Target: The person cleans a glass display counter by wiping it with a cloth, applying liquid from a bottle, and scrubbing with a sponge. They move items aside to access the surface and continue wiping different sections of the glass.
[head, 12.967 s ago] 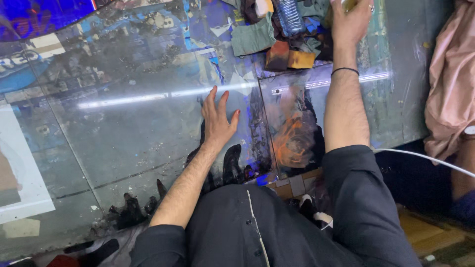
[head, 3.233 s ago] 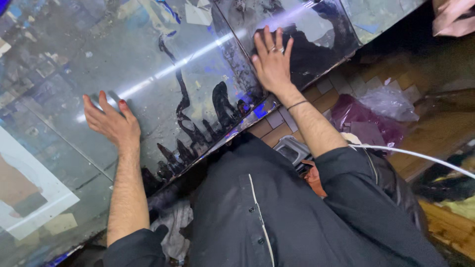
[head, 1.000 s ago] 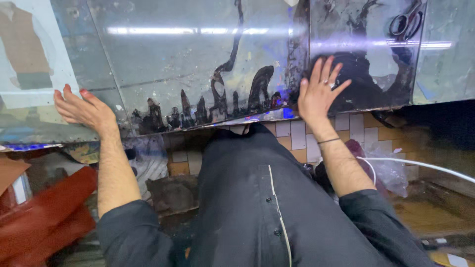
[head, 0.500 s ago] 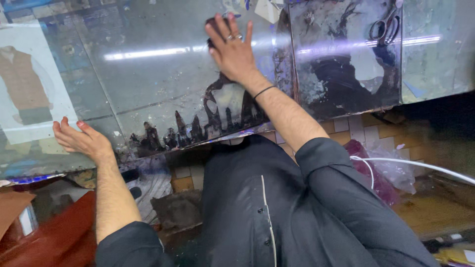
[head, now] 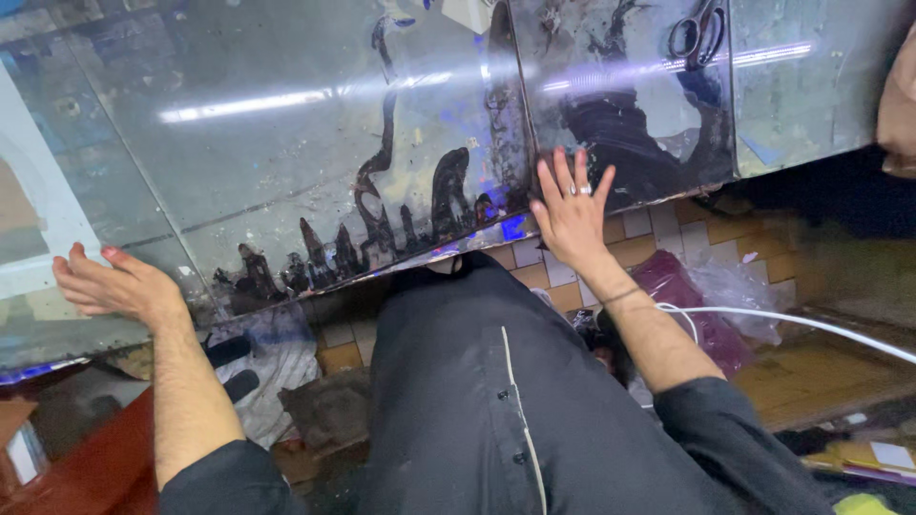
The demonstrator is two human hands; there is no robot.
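On glass counter (head: 286,143), both flat hands

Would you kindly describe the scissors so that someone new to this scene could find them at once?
Start at the large glass-topped counter that fills the upper part of the view. Follow its near edge to the right hand, then look straight up toward the far side. There lie the scissors, dark metal with two looped handles, the only tool on the glass.

— Your right hand (head: 572,215) is off the middle of the glass counter (head: 286,162) now, back at its near edge, fingers spread.

— And your left hand (head: 114,286)?

— Barely shifts, sitting slightly lower along that edge.
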